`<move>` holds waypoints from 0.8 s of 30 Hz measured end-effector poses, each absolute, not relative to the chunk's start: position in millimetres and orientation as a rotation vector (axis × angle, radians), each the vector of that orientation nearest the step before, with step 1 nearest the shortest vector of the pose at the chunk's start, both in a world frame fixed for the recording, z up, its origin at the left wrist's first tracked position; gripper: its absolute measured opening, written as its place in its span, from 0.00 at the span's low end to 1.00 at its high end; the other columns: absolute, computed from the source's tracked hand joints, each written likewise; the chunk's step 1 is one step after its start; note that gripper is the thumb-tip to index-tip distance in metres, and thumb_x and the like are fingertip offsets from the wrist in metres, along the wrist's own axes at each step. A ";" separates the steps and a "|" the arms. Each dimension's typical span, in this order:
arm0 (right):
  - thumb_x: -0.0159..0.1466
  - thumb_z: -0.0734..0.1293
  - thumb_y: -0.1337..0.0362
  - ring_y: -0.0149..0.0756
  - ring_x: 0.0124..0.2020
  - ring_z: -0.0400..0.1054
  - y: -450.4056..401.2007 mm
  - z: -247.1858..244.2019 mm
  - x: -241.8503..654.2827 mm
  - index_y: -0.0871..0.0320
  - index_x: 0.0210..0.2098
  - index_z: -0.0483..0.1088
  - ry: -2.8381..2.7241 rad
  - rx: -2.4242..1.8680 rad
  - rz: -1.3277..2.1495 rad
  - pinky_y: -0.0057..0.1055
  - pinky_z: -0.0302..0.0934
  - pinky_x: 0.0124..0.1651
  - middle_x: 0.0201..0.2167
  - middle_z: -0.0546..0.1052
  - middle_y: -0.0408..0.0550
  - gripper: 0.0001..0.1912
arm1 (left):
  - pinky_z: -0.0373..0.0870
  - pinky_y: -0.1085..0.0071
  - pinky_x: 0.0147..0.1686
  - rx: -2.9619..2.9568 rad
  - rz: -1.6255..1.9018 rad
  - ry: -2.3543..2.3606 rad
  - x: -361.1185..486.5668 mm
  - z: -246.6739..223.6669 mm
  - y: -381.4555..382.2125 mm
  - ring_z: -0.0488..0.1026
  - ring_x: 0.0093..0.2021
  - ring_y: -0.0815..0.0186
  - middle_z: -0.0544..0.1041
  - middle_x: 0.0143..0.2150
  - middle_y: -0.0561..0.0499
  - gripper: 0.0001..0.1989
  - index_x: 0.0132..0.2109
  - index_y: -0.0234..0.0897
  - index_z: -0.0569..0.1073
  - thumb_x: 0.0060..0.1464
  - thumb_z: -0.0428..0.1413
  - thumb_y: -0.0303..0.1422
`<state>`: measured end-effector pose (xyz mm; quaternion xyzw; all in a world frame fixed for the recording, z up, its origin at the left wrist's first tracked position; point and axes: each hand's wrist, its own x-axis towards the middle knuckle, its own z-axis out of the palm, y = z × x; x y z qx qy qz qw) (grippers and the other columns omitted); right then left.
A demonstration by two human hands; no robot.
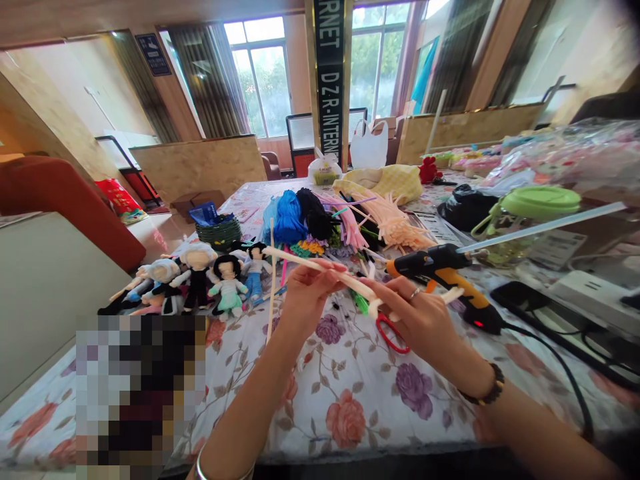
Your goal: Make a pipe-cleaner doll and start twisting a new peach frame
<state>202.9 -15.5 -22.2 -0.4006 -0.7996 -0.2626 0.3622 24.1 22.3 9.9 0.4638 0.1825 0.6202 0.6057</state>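
Cream stem [356, 285], right hand [424, 321] overlapping red-handled scissors [392, 347], glue gun [437, 261] beside

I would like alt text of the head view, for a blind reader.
A person's left hand and right hand hold a pale strip above a flowered tablecloth. A glue gun lies to the right, small dolls left, bundled coloured strips behind.

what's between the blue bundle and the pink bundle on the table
The black bundle lies between the blue bundle and the pink bundle, as the head view shows.
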 end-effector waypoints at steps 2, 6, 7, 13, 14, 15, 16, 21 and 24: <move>0.64 0.57 0.72 0.25 0.24 0.64 -16.6 -21.4 202.0 0.56 0.49 0.69 -2.035 -1.022 -0.684 0.23 0.52 0.23 0.30 0.71 0.44 0.16 | 0.75 0.71 0.31 1.067 1.393 0.392 25.2 8.6 22.7 0.75 0.28 0.69 0.78 0.27 0.55 0.11 0.27 0.39 0.74 0.35 0.68 0.34; 0.64 0.57 0.74 0.25 0.25 0.64 -17.5 -20.4 202.6 0.58 0.46 0.70 -2.001 -1.020 -0.699 0.23 0.53 0.25 0.31 0.71 0.45 0.15 | 0.74 0.71 0.34 1.084 1.374 0.371 25.9 7.2 23.0 0.76 0.30 0.69 0.78 0.28 0.55 0.10 0.29 0.39 0.74 0.38 0.66 0.34; 0.64 0.57 0.73 0.25 0.25 0.64 -17.5 -20.3 203.1 0.58 0.45 0.70 -1.998 -1.033 -0.707 0.23 0.53 0.25 0.31 0.71 0.46 0.15 | 0.74 0.70 0.34 1.085 1.373 0.386 26.1 7.1 23.1 0.76 0.29 0.69 0.78 0.28 0.55 0.11 0.29 0.39 0.74 0.37 0.67 0.34; 0.64 0.58 0.70 0.25 0.23 0.64 -17.5 -20.5 202.3 0.58 0.42 0.70 -1.987 -1.142 -0.809 0.24 0.52 0.24 0.33 0.73 0.45 0.11 | 0.72 0.75 0.34 1.241 1.218 0.530 27.8 3.2 21.5 0.75 0.30 0.70 0.79 0.29 0.52 0.11 0.30 0.35 0.77 0.34 0.67 0.29; 0.64 0.58 0.70 0.26 0.23 0.64 -17.6 -20.5 201.5 0.58 0.42 0.70 -1.995 -1.160 -0.832 0.25 0.51 0.23 0.33 0.74 0.45 0.11 | 0.72 0.75 0.34 1.262 1.181 0.547 28.4 1.8 20.8 0.75 0.30 0.70 0.79 0.30 0.51 0.11 0.30 0.35 0.77 0.35 0.67 0.28; 0.64 0.58 0.70 0.26 0.22 0.64 -17.7 -20.4 200.6 0.58 0.42 0.70 -2.006 -1.184 -0.859 0.25 0.50 0.23 0.32 0.74 0.45 0.11 | 0.72 0.75 0.33 1.271 1.150 0.555 29.1 0.4 20.1 0.75 0.30 0.70 0.79 0.30 0.51 0.11 0.31 0.34 0.77 0.35 0.67 0.29; 0.64 0.58 0.70 0.26 0.21 0.64 -17.6 -20.3 199.9 0.58 0.42 0.69 -2.021 -1.215 -0.886 0.25 0.50 0.22 0.31 0.74 0.45 0.11 | 0.72 0.75 0.33 1.268 1.129 0.559 30.0 -1.0 19.4 0.75 0.30 0.69 0.79 0.30 0.50 0.11 0.31 0.34 0.77 0.35 0.67 0.29; 0.64 0.57 0.69 0.29 0.20 0.65 -16.9 -18.8 197.2 0.60 0.44 0.68 -2.126 -1.383 -0.942 0.27 0.46 0.20 0.31 0.74 0.47 0.12 | 0.70 0.73 0.33 1.197 1.143 0.569 34.7 -6.7 18.6 0.74 0.29 0.69 0.78 0.28 0.51 0.11 0.30 0.33 0.77 0.36 0.66 0.32; 0.61 0.58 0.72 0.31 0.21 0.67 -16.2 -15.1 193.5 0.60 0.43 0.68 -2.219 -1.528 -0.896 0.27 0.44 0.20 0.31 0.75 0.48 0.13 | 0.70 0.73 0.34 1.105 1.174 0.569 36.8 -9.0 20.0 0.73 0.28 0.70 0.77 0.26 0.52 0.12 0.30 0.33 0.76 0.35 0.66 0.34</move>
